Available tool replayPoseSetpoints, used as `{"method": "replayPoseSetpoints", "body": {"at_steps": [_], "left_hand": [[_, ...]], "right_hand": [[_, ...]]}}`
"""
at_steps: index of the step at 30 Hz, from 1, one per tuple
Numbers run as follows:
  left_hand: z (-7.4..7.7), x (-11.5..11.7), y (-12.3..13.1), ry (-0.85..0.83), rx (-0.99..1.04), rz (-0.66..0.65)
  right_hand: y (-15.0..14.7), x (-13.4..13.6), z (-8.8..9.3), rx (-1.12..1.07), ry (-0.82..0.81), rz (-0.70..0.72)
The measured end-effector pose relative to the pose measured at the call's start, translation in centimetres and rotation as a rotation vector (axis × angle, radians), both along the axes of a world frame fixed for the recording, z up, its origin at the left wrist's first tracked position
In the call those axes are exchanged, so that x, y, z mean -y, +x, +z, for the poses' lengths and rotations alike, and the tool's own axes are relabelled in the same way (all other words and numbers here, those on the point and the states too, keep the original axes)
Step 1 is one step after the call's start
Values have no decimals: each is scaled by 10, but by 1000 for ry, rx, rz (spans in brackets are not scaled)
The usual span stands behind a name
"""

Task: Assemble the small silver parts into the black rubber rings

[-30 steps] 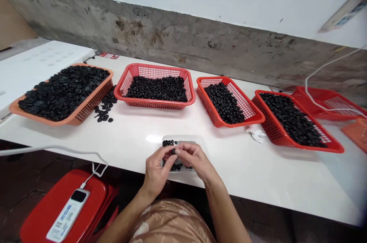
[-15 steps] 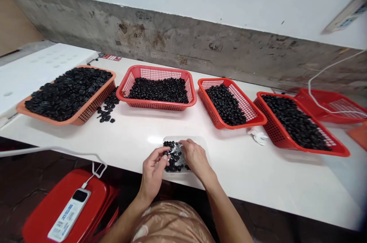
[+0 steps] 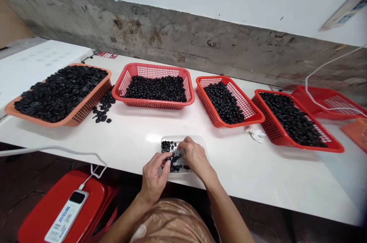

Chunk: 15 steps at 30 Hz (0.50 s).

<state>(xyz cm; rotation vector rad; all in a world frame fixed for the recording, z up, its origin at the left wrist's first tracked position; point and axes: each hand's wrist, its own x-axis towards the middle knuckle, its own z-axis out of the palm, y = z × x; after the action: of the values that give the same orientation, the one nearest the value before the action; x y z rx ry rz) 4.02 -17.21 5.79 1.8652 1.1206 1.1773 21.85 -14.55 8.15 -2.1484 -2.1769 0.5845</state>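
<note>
My left hand (image 3: 155,176) pinches a small black round part (image 3: 168,159) between thumb and forefinger over the near left side of a shallow whitish tray (image 3: 175,137). My right hand (image 3: 195,157) reaches into this tray from the right, fingers bent and pressed together. Its fingertips are partly hidden, so I cannot tell what they grip. Several black ring-like and bead-like pieces (image 3: 165,145) lie inside, grouped mostly along the left and near sides. The tray rests at the front edge of the white table (image 3: 246,170).
Behind the tray stand an orange basket (image 3: 78,116) of flat black parts and red baskets (image 3: 153,103) of small black pieces. Loose black parts (image 3: 102,114) lie beside the orange one. Crumpled tissue (image 3: 256,134) sits at right. A power bank (image 3: 67,216) lies on a red stool (image 3: 40,201).
My left hand has lowered slightly toward the tray's near side, with a black part between its fingertips. My right hand has stayed over the tray, its fingers shifting a little. The view has shifted slightly.
</note>
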Motion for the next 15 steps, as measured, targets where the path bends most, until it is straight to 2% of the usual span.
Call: {"method": "replayPoseSetpoints", "body": {"at_steps": [4,11,15], "left_hand": [[0,2,0,25,8,6],[2,1,1,11,21,19],[1,1,1,15,13,23]], "right_hand": [[8,1,2,9,19,-82],[-1,0,-2,-1,37,-2],[-12,-4,-10,15,20,22]]}}
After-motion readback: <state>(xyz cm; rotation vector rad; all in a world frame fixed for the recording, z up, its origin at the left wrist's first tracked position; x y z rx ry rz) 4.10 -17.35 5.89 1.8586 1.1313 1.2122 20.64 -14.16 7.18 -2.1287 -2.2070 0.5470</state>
